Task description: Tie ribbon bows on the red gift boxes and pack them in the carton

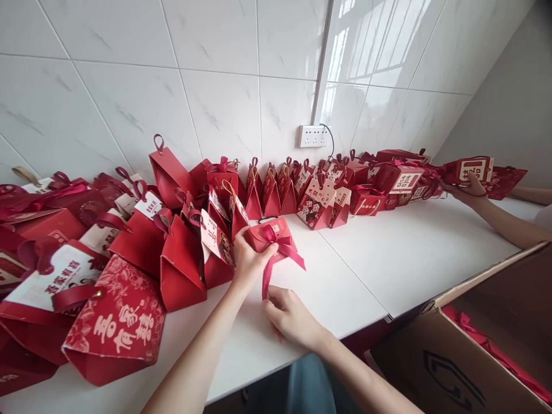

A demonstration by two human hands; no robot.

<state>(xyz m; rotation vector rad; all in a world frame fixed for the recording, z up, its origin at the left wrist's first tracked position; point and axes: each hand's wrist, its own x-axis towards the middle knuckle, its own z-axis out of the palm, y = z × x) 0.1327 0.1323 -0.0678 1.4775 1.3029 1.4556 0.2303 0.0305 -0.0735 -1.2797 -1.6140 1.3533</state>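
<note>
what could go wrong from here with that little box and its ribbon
The right hand holds one ribbon tail, so a hard tug might loosen the bow on the small red box. A tagged red box stands close by the left hand; a bump might topple it.

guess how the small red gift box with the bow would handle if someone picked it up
The small red gift box is probably light, since it looks like folded card and fits one hand. Its flat faces suggest stiffness, though the left hand could dent it. The glossy ribbon seems floppy, so its thin tails would likely trail.
</note>
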